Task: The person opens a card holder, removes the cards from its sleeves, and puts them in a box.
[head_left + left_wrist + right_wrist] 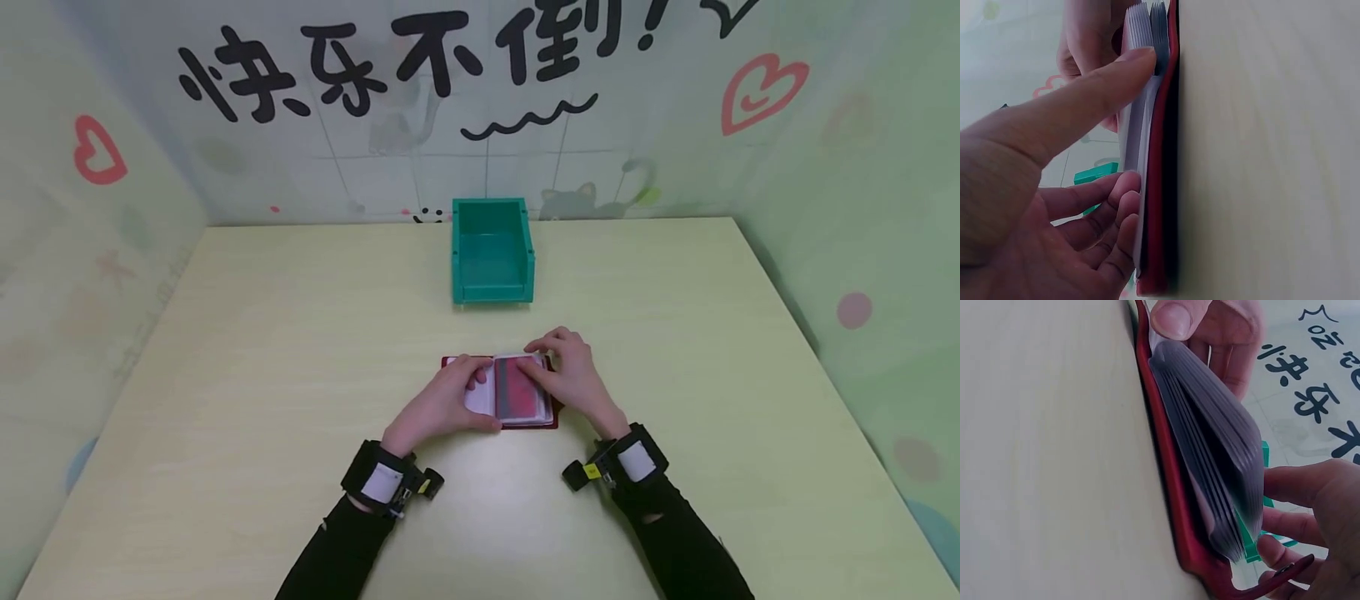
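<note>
A red-covered card holder lies spread on the table in the head view, a pink panel with a grey strip showing in its right-hand sleeve. My left hand holds down the left side, its thumb on the near edge by the fold and its fingers curled onto the inside page. On the other side, my right hand pinches the sleeve pages near their far right edge. The right wrist view shows a stack of pages fanned apart above the red cover, beside a strap with a snap.
Behind the card holder, a green open-front bin stands at the table's far edge. Printed panels border the table at the back and both sides. The pale tabletop extends around the hands.
</note>
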The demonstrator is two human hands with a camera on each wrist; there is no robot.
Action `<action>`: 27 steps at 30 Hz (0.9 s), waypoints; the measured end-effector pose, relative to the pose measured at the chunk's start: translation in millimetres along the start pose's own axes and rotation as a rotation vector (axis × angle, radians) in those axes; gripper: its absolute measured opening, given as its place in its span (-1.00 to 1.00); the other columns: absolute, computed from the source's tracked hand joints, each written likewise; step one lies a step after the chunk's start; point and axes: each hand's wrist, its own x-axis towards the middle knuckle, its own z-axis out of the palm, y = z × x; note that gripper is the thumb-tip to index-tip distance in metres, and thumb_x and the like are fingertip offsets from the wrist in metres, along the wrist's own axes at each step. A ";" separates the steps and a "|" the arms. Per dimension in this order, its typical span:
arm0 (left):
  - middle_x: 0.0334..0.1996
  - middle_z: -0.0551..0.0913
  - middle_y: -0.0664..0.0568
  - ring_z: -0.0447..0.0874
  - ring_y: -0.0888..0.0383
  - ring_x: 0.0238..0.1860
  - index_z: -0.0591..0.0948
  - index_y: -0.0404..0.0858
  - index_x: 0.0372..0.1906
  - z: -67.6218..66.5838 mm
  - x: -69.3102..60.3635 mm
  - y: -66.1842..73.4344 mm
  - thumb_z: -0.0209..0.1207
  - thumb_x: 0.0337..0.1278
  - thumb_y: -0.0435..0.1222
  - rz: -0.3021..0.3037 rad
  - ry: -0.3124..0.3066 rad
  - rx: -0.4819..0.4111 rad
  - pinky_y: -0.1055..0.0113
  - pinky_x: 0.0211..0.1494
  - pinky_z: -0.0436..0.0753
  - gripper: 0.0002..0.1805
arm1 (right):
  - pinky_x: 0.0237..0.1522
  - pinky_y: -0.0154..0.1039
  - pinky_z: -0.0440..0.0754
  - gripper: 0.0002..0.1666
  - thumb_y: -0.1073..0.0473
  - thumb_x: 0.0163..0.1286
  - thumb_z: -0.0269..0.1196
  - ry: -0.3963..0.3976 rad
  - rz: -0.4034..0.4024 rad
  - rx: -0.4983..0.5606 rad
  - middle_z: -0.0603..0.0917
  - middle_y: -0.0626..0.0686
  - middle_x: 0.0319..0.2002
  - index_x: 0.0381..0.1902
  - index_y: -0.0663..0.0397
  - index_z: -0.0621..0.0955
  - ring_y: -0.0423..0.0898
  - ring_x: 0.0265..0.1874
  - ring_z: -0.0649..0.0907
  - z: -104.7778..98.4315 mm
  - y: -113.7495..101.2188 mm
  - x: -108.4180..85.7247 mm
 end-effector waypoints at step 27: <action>-0.02 0.54 -0.03 0.45 0.10 0.01 0.37 -0.33 0.40 -0.5 0.7 -3.3 0.59 -0.17 -0.19 -0.027 -0.012 -0.075 0.27 0.08 0.53 -0.03 | -0.05 -0.17 0.45 -0.75 0.13 0.45 0.24 0.009 0.088 0.213 0.70 0.18 -0.11 -0.09 0.17 0.73 0.05 -0.07 0.51 -0.4 -5.3 -0.1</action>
